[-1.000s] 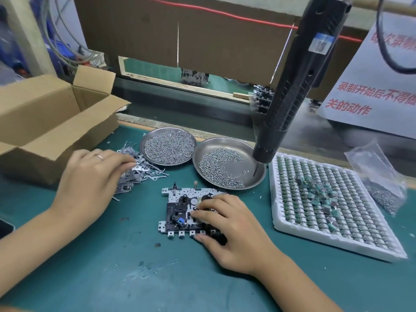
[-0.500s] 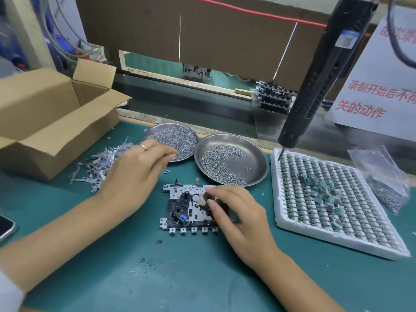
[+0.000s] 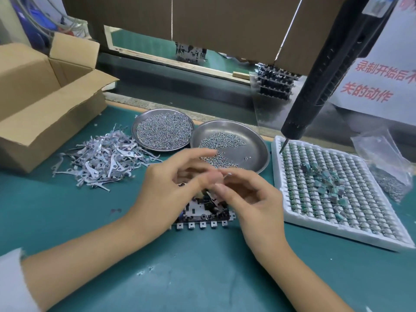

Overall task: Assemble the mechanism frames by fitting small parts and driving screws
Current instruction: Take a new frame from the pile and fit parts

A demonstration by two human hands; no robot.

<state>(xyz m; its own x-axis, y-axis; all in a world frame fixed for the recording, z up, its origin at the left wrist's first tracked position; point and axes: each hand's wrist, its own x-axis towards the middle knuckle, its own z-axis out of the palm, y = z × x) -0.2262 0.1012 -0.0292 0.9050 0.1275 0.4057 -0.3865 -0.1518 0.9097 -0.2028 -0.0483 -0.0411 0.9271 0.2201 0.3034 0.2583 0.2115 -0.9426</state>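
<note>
The mechanism frame (image 3: 202,216), a white and black plate with a row of metal tabs along its near edge, lies on the green mat, mostly hidden under my hands. My left hand (image 3: 171,188) and my right hand (image 3: 249,199) meet just above it. Their fingertips pinch a small thin metal lever (image 3: 213,197) between them; motion blur hides the exact grip. A loose pile of the same metal levers (image 3: 101,161) lies to the left. The black electric screwdriver (image 3: 326,75) hangs at the right, untouched, with its tip over the white tray.
Two steel dishes of screws (image 3: 163,132) (image 3: 254,143) stand behind the hands. A white foam tray (image 3: 337,233) of small green parts fills the right side, with a plastic bag (image 3: 387,163) beyond it. An open cardboard box (image 3: 45,97) stands at the left.
My left hand left the lever pile and moved right to meet my right hand over the frame. My right hand lifted off the frame and now pinches with it.
</note>
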